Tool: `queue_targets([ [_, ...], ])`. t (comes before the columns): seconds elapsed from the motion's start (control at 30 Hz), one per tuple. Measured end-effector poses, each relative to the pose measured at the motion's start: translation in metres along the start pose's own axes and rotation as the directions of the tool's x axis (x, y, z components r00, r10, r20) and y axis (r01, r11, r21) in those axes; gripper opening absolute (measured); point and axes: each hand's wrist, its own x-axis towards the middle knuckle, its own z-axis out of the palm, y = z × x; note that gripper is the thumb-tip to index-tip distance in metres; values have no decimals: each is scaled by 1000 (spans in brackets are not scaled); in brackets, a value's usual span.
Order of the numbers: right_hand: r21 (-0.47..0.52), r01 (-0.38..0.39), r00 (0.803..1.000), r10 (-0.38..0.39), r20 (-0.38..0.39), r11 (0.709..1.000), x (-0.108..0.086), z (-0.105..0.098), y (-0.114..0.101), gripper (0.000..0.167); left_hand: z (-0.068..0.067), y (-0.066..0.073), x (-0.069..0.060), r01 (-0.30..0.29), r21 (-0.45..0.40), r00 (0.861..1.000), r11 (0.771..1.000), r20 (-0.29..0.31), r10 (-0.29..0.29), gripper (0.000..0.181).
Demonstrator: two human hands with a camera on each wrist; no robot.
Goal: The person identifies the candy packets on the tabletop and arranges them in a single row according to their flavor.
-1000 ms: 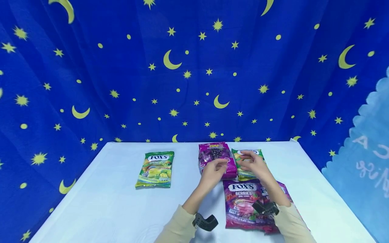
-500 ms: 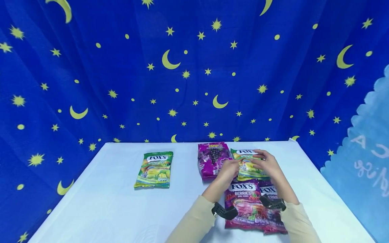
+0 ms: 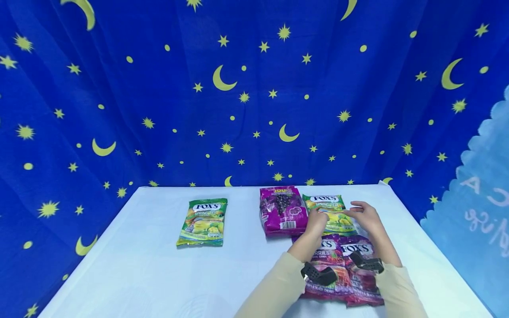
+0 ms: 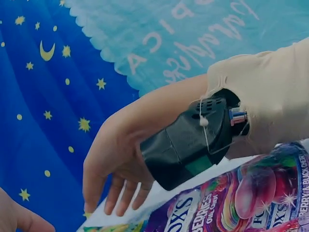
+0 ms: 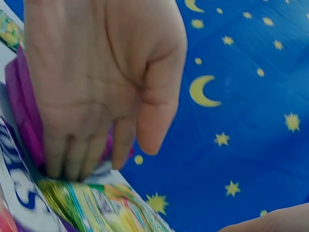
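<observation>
In the head view a green and yellow FOX'S Spring Tea bag (image 3: pixel 334 221) lies flat at the back right, and both hands are over its sides. The left hand (image 3: pixel 316 223), its fingers fairly straight, is at the bag's left side; the right wrist view shows its palm (image 5: pixel 101 63) and fingertips at the green bag (image 5: pixel 111 208). Whether they press it, I cannot tell. The right hand (image 3: pixel 367 217) reaches in from the right with thumb and fingers apart; in the left wrist view the right hand (image 4: pixel 120 150) hangs with fingers extended, gripping nothing visible.
A purple grape bag (image 3: pixel 282 212) lies left of the hands. Two purple FOX'S Berries bags (image 3: pixel 328 287) (image 3: pixel 362 282) lie side by side below the forearms. Another green bag (image 3: pixel 203 223) lies further left on the white table (image 3: pixel 159 274). Blue curtains stand behind.
Both hands have moved right. The left hand has gone from over the grape bag to the green bag's left side; the right hand has shifted from over the green bag to its right edge.
</observation>
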Motion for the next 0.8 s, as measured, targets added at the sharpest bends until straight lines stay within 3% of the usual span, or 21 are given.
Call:
queue_targets([
  [0.07,-11,-33,999,33,13,999,4,-1,8,73,2,0,0,44,-25,999,999,-9,-44,73],
  [0.23,-11,-131,984,131,117,991,-22,-3,-19,74,4,-1,3,75,-20,996,997,-40,-76,83],
  [0.27,-9,-162,978,162,129,987,-30,-3,-28,72,4,-1,2,73,-20,996,997,-41,-74,83],
  [0.47,-16,-203,964,202,174,979,-28,-2,-23,69,0,-3,1,39,-27,999,999,18,-39,72],
  [0.6,44,-244,950,230,214,969,-27,-8,-22,64,-5,-3,0,11,-33,997,999,75,-8,69],
  [0.8,125,-304,933,269,239,944,-27,-14,-23,64,-7,-4,1,-32,25,995,999,100,29,57],
])
